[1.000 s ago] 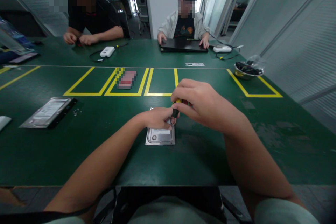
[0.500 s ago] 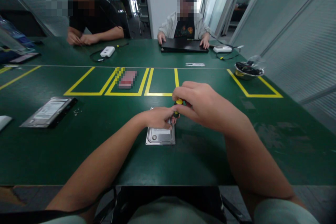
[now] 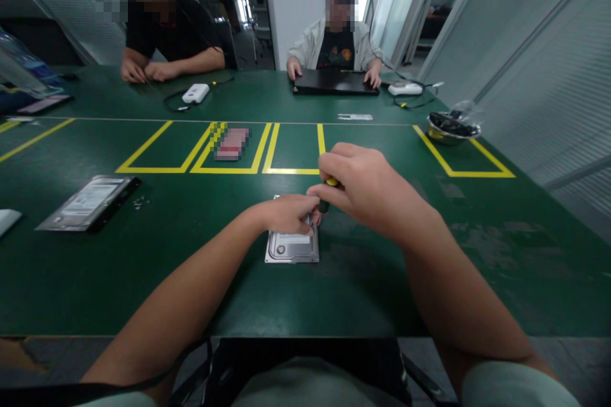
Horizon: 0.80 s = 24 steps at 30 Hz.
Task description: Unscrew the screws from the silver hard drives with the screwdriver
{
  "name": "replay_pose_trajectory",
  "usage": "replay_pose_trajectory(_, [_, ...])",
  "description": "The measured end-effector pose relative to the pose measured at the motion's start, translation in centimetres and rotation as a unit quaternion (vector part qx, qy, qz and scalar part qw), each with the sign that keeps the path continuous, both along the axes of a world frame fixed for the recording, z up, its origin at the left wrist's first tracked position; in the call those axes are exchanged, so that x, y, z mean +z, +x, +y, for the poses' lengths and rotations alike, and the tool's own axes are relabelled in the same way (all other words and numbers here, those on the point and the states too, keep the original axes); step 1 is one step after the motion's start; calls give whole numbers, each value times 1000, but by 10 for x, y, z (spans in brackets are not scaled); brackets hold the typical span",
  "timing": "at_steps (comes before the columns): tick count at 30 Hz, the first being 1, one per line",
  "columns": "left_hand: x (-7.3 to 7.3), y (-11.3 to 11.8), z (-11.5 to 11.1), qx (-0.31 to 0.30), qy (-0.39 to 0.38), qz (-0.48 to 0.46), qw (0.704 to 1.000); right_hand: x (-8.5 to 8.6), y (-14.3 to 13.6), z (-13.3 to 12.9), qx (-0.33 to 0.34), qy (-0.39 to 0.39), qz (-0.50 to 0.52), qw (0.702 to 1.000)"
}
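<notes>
A silver hard drive (image 3: 292, 251) lies flat on the green table in front of me, its far part covered by my hands. My left hand (image 3: 290, 213) rests over it with the fingers curled round its right side, close to the screwdriver's lower end. My right hand (image 3: 367, 187) pinches the handle of a yellow and black screwdriver (image 3: 324, 206) from above. The screwdriver stands nearly upright at the drive's right edge; its tip is hidden behind my left fingers.
Another hard drive (image 3: 90, 203) lies to the left, with several small screws (image 3: 139, 202) beside it. Yellow tape rectangles mark the table; a pink-red item (image 3: 232, 144) sits in one. A metal bowl (image 3: 452, 129) holds dark things. Two people sit opposite, one at a black laptop (image 3: 335, 82).
My right hand has shifted slightly right and turned a little, and the screwdriver has tilted with it. My left hand and the hard drive stay in place.
</notes>
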<state>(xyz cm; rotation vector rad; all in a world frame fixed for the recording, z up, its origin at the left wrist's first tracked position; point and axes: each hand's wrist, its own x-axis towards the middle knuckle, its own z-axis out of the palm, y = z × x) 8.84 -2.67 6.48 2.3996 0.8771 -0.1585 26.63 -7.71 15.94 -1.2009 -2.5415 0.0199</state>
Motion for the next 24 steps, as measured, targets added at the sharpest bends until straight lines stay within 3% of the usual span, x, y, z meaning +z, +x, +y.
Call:
replay_pose_trajectory(5, [-1,0,-1,12,5,6,1000,-5,-6,-2,5,7,20,1000])
replay_pose_trajectory(14, [-3,-2,-3,21,17,-10,1000,1,-1,-9,36,-22,-9,999])
replay_pose_trajectory(24, [-4,-3,-9,48,52,-57,996,2,4,-10,40,-26,30,998])
